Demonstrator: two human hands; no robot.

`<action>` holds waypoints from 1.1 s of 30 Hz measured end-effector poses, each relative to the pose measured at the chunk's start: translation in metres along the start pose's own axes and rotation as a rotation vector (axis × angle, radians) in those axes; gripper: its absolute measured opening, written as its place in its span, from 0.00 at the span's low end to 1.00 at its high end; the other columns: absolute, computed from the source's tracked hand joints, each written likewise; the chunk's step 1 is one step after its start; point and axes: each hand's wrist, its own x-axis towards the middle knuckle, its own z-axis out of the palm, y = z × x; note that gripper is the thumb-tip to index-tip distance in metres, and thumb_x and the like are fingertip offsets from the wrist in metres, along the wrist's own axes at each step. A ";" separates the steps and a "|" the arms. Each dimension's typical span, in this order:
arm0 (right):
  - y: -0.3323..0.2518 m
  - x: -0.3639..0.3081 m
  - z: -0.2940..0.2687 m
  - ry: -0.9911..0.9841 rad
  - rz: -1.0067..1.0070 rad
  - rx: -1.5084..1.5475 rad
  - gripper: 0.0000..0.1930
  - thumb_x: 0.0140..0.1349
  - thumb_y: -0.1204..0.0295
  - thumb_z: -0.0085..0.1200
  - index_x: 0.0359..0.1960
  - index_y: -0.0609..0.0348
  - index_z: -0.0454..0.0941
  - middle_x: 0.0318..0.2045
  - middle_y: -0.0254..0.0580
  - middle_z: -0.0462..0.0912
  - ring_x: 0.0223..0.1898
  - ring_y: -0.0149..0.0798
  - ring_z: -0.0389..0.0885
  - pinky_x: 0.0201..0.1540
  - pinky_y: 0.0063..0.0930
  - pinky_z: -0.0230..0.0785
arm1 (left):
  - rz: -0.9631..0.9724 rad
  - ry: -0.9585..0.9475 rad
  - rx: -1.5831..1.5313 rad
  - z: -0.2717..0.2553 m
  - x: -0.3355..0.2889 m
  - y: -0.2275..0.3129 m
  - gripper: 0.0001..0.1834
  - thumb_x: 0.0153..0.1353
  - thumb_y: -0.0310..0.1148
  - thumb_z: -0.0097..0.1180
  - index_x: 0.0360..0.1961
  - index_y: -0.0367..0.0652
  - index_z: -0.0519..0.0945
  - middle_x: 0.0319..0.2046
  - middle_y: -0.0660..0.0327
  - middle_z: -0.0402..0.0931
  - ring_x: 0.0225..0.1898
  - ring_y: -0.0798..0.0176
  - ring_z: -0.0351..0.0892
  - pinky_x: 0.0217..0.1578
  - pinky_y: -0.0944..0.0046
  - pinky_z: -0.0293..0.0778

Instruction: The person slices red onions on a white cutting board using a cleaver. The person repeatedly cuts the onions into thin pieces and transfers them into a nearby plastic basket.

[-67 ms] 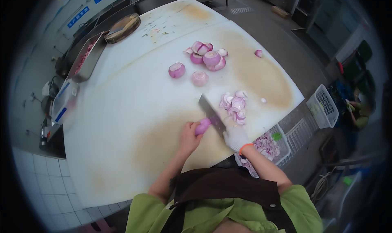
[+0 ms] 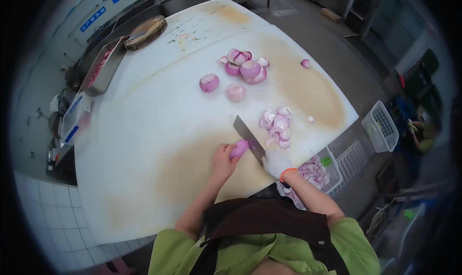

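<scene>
The left hand (image 2: 223,161) is grasping a purple onion (image 2: 238,150) at the near side of the table (image 2: 130,145), and the gloved right hand (image 2: 276,163) is gripping a cleaver (image 2: 247,134), its blade angling forward just beside the onion's end. Over to the left, wide white surface is stretching out to the edge. Onion slices (image 2: 278,123) are crowding the right side, a basket (image 2: 338,179) is sitting below that edge, and peeled onions (image 2: 249,69) are clustering ahead.

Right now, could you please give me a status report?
Left hand holding purple onion. Gloved right hand gripping knife. Onion slices close by, right of knife.
</scene>
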 end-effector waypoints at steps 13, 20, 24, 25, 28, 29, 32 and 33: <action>-0.028 0.008 -0.025 0.168 -0.028 -0.029 0.15 0.62 0.63 0.44 0.40 0.65 0.73 0.31 0.62 0.80 0.32 0.60 0.80 0.38 0.51 0.71 | 0.062 0.200 -0.053 0.006 0.001 -0.007 0.22 0.38 0.20 0.66 0.39 0.43 0.77 0.38 0.56 0.74 0.39 0.49 0.75 0.38 0.58 0.73; -0.026 0.011 -0.018 0.208 -0.166 -0.139 0.16 0.62 0.64 0.44 0.39 0.66 0.73 0.29 0.65 0.77 0.29 0.60 0.80 0.37 0.52 0.71 | 0.019 0.188 -0.029 0.009 -0.003 -0.007 0.20 0.41 0.24 0.65 0.40 0.45 0.77 0.42 0.59 0.74 0.43 0.51 0.74 0.43 0.55 0.71; -0.042 0.009 -0.018 0.128 -0.042 -0.093 0.15 0.61 0.63 0.45 0.38 0.64 0.73 0.26 0.62 0.79 0.29 0.61 0.79 0.37 0.52 0.71 | -0.001 0.241 -0.048 0.014 -0.004 -0.006 0.21 0.39 0.23 0.67 0.38 0.44 0.77 0.39 0.58 0.74 0.42 0.50 0.74 0.42 0.55 0.71; -0.045 0.015 -0.015 0.063 -0.053 -0.121 0.15 0.61 0.63 0.45 0.38 0.64 0.73 0.25 0.62 0.79 0.29 0.61 0.79 0.37 0.52 0.71 | 0.005 0.232 -0.051 0.014 -0.004 -0.008 0.20 0.40 0.24 0.66 0.38 0.44 0.77 0.40 0.58 0.74 0.42 0.50 0.74 0.42 0.55 0.71; -0.046 0.012 -0.022 0.096 -0.105 -0.165 0.15 0.61 0.63 0.45 0.39 0.64 0.73 0.24 0.62 0.79 0.29 0.61 0.79 0.36 0.52 0.70 | 0.007 0.220 -0.052 0.013 -0.005 -0.011 0.19 0.42 0.24 0.65 0.38 0.44 0.77 0.40 0.59 0.73 0.42 0.51 0.74 0.42 0.56 0.71; -0.045 0.008 -0.023 0.141 -0.126 -0.172 0.15 0.61 0.63 0.45 0.39 0.64 0.73 0.23 0.62 0.79 0.29 0.61 0.80 0.35 0.52 0.70 | -0.004 0.226 -0.047 0.013 -0.006 -0.008 0.19 0.42 0.24 0.65 0.38 0.44 0.77 0.40 0.59 0.73 0.42 0.51 0.74 0.41 0.55 0.71; -0.042 0.007 -0.012 0.242 -0.110 -0.216 0.15 0.62 0.63 0.45 0.40 0.64 0.72 0.24 0.62 0.79 0.29 0.60 0.80 0.34 0.53 0.70 | -0.005 0.265 -0.049 0.014 -0.006 -0.003 0.18 0.42 0.24 0.65 0.38 0.44 0.77 0.39 0.59 0.73 0.42 0.51 0.73 0.41 0.55 0.71; -0.044 0.008 -0.012 0.154 -0.105 -0.221 0.15 0.62 0.63 0.45 0.39 0.64 0.72 0.24 0.62 0.79 0.29 0.60 0.80 0.34 0.53 0.70 | 0.001 0.282 -0.053 0.015 -0.006 -0.003 0.18 0.42 0.24 0.65 0.38 0.44 0.77 0.39 0.59 0.73 0.42 0.51 0.73 0.41 0.55 0.71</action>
